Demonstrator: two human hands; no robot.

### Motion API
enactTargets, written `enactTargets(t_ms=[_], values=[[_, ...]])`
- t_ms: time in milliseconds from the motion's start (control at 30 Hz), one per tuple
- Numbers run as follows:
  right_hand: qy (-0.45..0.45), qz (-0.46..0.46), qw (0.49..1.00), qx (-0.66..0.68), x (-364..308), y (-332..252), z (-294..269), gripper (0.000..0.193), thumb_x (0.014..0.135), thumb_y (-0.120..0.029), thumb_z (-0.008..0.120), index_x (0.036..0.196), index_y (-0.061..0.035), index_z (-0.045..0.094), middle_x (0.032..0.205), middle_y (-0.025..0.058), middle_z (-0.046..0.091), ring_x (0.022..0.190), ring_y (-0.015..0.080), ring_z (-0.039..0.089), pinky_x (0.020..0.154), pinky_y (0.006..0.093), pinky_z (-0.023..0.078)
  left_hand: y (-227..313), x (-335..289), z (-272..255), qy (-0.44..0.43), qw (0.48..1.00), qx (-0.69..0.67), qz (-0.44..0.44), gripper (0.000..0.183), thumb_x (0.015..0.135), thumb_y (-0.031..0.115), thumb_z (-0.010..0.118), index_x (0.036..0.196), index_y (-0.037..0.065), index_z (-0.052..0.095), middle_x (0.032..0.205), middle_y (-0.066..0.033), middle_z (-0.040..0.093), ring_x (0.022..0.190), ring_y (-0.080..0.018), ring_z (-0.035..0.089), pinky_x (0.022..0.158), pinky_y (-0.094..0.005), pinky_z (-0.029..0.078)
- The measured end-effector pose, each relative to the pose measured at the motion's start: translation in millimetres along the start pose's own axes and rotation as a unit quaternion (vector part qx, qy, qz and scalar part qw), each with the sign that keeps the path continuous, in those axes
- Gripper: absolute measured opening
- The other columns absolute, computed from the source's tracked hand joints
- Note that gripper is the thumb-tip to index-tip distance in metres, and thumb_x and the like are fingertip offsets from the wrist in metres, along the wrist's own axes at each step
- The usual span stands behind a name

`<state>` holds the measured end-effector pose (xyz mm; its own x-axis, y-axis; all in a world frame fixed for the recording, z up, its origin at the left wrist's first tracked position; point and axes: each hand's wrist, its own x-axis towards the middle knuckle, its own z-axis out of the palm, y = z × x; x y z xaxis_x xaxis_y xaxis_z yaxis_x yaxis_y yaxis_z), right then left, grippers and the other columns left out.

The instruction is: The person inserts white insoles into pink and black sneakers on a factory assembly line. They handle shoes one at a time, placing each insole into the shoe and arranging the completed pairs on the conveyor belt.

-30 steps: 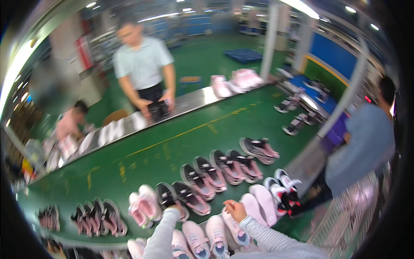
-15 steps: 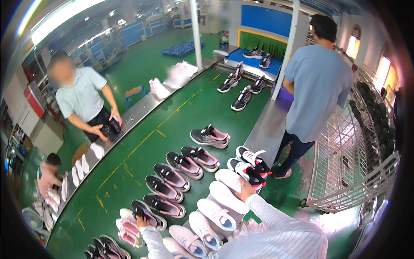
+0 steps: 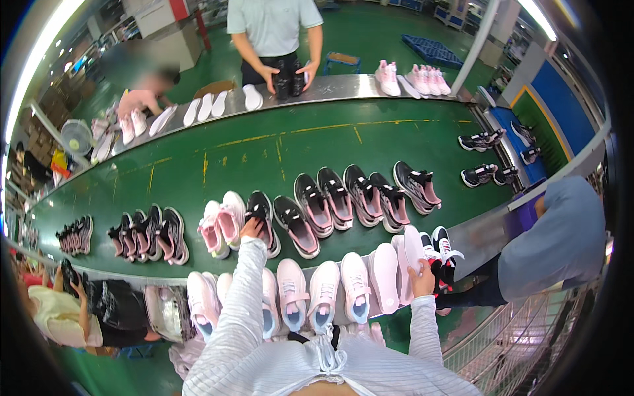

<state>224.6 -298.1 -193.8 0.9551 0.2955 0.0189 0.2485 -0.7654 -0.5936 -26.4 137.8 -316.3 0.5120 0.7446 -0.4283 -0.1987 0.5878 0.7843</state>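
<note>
My left hand is closed on the heel end of a black sneaker with a pink lining, on the green belt. Just left of it stand white-and-pink sneakers. More black sneakers line up to its right. In my right hand is a flat, pale shoe sole, gripped by its near end. Beside it lie other pale soles on the near metal ledge. White strap sneakers stand in a row along this ledge, between my forearms. Black-white-red sneakers sit just right of the held sole.
Across the green belt, a person holds black shoes at the far ledge. White insoles and pink-white sneakers lie there. Someone in blue stands at right, near a wire rack. More black sneakers are left.
The view has swung round, bringing the person across the belt to the top middle. My left hand is still at a black sneaker, my right hand still at the pale soles.
</note>
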Motion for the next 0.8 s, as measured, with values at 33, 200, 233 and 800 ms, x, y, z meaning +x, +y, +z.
enactTargets(t_ms=[33, 200, 233, 800], values=[[-0.078, 0.007, 0.995, 0.065, 4.8, -6.1, 1.7, 0.040, 0.065, -0.024, 0.062, 0.099, -0.0051, 0.052, 0.079, 0.0172, 0.058, 0.072, 0.0261, 0.057, 0.063, 0.0312, 0.044, 1.1, 1.9, 2.4, 0.029, 1.000, -0.007, 0.000, 0.044, 0.079, 0.034, 0.028, 0.120, 0.015, 0.029, 0.126, -0.0021, 0.030, 0.115, -0.0218, 0.029, 0.089, -0.0447, 0.023], [-0.375, 0.000, 0.896, 0.239, 5.5, -101.6, 32.8, 0.023, 0.073, -0.021, 0.057, 0.084, -0.0011, 0.059, 0.057, -0.0030, 0.049, 0.045, 0.0024, 0.037, 0.038, 0.0190, 0.028, 15.6, -19.0, 34.9, 0.116, 0.990, -0.085, -0.006, 0.040, 0.081, 0.028, 0.028, 0.116, 0.009, 0.033, 0.120, -0.0072, 0.036, 0.111, -0.0214, 0.035, 0.086, -0.0378, 0.032], [-0.406, -0.021, 0.875, 0.265, 8.8, -99.8, 60.4, 0.022, 0.073, -0.021, 0.056, 0.082, -0.0012, 0.059, 0.056, -0.0033, 0.049, 0.045, 0.0022, 0.037, 0.038, 0.0190, 0.028, 12.2, -14.2, 33.1, 0.121, 0.988, -0.099, -0.010, 0.039, 0.081, 0.027, 0.028, 0.114, 0.007, 0.034, 0.119, -0.0074, 0.038, 0.109, -0.0212, 0.037, 0.083, -0.0364, 0.035], [-0.408, -0.583, 0.689, -0.140, 71.1, -175.8, 261.1, 0.026, 0.065, -0.028, 0.053, 0.080, -0.0078, 0.061, 0.078, 0.0186, 0.058, 0.069, 0.0318, 0.057, 0.060, 0.0349, 0.044, 101.7, -148.7, 11.2, 0.326, 0.761, 0.501, 0.251, 0.014, 0.066, 0.016, 0.055, 0.073, 0.004, 0.058, 0.064, -0.0128, 0.057, 0.055, -0.0224, 0.056, 0.053, -0.0307, 0.044]])
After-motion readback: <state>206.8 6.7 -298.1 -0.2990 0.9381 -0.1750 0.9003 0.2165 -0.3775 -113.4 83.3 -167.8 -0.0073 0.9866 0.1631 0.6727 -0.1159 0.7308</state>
